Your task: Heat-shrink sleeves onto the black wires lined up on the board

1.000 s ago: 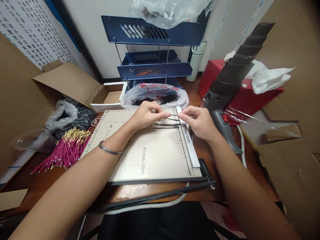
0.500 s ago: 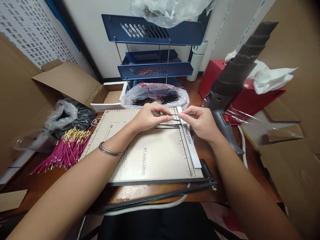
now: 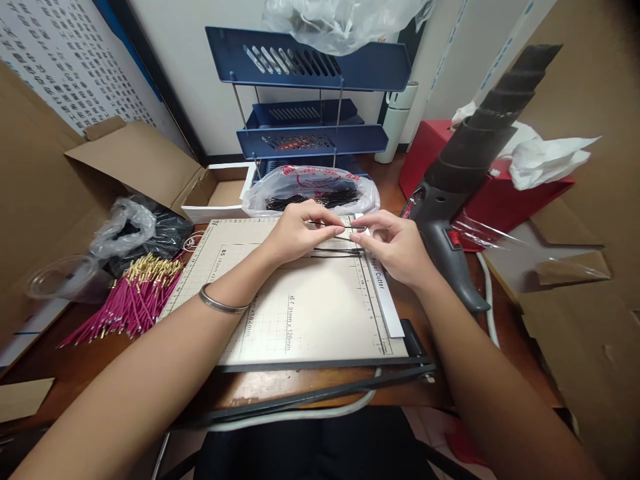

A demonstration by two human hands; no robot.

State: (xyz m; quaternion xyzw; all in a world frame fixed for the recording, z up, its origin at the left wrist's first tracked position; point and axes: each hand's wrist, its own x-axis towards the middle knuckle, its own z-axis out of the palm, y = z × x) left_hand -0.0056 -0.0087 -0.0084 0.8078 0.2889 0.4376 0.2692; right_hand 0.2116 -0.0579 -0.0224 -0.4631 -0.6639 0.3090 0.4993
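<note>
My left hand (image 3: 303, 232) is closed, with thumb and fingertips pinching a thin black wire (image 3: 354, 227) above the top right of the paper cutter board (image 3: 320, 307). Facing it, my right hand (image 3: 393, 243) pinches the other end of this wire between its fingertips, over the white labelled strip (image 3: 384, 293). Just below the fingers, more thin black wires (image 3: 337, 253) lie across the board, their ends near the strip. The cutter's black arm (image 3: 320, 393) is along the board's front edge.
Behind the board stands a plastic bag (image 3: 310, 190) of black wires, under a blue rack (image 3: 310, 140). Magenta wires with gold ends (image 3: 135, 300) lie at left, near an open carton (image 3: 140, 160). A heat gun (image 3: 445, 207) and red box (image 3: 535, 200) are at right.
My right hand has moved slightly left, closer to my left fingertips. The black wire between both hands now shows more clearly.
</note>
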